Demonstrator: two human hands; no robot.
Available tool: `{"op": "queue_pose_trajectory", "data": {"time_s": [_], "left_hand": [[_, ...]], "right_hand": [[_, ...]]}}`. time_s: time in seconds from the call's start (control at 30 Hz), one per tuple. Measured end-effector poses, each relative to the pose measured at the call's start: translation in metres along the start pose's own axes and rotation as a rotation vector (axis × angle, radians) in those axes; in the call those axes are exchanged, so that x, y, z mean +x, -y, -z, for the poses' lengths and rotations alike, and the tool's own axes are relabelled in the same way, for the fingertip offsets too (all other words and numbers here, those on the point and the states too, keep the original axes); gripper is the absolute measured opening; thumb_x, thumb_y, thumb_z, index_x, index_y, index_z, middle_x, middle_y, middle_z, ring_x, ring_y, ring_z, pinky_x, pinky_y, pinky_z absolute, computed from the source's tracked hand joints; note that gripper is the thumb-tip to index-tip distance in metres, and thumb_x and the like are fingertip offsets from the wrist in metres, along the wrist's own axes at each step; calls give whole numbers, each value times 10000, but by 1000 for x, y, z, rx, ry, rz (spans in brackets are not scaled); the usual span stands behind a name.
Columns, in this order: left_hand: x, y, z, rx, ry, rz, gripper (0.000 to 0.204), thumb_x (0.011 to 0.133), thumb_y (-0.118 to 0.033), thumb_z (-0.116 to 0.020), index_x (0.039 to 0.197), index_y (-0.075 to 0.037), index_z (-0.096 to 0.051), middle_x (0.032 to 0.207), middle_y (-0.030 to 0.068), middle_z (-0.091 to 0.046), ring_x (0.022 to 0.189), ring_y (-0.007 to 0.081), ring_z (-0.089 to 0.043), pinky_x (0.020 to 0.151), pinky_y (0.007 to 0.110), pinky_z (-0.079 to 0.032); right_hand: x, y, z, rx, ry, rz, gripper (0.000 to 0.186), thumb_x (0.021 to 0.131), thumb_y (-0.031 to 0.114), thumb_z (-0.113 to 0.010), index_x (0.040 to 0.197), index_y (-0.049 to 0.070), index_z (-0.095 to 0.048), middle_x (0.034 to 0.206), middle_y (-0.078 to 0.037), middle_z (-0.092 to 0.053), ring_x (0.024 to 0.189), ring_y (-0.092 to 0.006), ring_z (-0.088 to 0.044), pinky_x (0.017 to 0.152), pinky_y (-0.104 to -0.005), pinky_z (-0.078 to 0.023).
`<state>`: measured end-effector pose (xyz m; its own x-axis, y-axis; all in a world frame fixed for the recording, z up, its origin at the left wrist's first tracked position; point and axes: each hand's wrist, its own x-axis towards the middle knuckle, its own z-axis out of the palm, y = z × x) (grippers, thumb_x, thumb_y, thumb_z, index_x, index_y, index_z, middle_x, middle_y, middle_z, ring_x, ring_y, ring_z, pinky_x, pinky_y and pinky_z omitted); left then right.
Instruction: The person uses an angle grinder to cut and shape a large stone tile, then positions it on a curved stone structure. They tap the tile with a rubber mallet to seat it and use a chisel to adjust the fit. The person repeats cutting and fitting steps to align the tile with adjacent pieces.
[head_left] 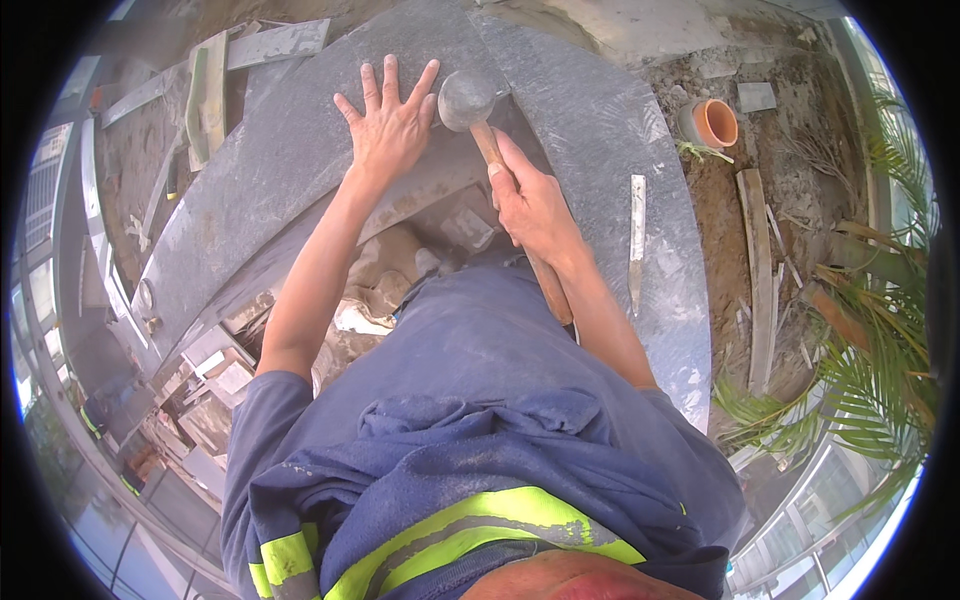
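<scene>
My left hand (391, 126) lies spread on a dark grey stone slab (290, 160), its fingers apart and pointing away from me. In my right hand (535, 205) is the wooden handle of a rubber mallet (468, 100), gripped partway along. The mallet's round grey head is close beside my left fingertips, over the slab near a seam; whether it touches the stone I cannot tell. Below the head, the handle runs back toward my body. A second curved grey slab (610, 150) extends along my right side.
On the right slab lies a narrow pale strip with a pointed end (637, 240). Beyond it, an orange pipe end (716, 124) sticks out of the soil, near a wooden plank (757, 270) and palm fronds (860, 390). Boards (275, 45) lie at the far left, broken pieces (215, 375) nearer.
</scene>
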<state>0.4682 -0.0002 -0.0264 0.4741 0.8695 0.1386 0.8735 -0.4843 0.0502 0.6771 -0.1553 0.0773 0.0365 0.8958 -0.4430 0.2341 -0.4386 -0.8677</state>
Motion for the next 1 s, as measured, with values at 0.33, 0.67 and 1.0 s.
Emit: {"op": "queue_pose_trajectory", "data": {"time_s": [0.33,0.67,1.0], "left_hand": [[-3,4,3,4,53,-70,592,1198,-548,-404,1771,-438,-299,1859,179,-210,1680,599,-118,1133,996,-130],[-2,-3,17,10,152,-32,586,1193,-579,-400,1762,-479,-304,1878,164,-159,1695,580,-74,1178,966,-111],[-7,-4,12,2,120,-6,576,1196,-570,-400,1758,-495,-301,1877,150,-171,1694,578,-90,1165,974,-118]], "right_hand": [[-10,-46,96,-681,-609,207,586,1085,256,-689,1621,58,-559,1321,-276,-755,1147,-480,-753,974,-539,-591],[-8,-101,110,-721,-690,243,546,1050,211,-728,1546,22,-598,1377,-301,-681,1257,-492,-661,1054,-539,-545],[10,-56,85,-908,-820,471,546,1001,242,-754,1503,48,-660,1493,-197,-626,1366,-419,-596,1141,-563,-478]]}}
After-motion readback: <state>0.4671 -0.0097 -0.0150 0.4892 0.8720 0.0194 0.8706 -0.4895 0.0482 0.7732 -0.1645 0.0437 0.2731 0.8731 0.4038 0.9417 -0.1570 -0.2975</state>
